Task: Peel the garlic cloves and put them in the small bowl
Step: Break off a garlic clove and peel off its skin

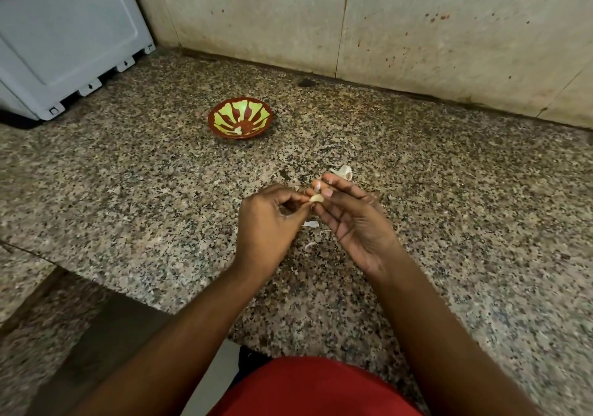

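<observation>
Dim, warm, even light with no glare; soft shadows lie on the bench [160, 191] under the hands. Wide-angle bending curves the wall [417, 30] lines, and the near arms blur.

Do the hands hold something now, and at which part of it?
Yes. Both hands hold one garlic clove above the counter: the left hand pinches its left end, the right hand its right side and top with the fingertips.
</observation>
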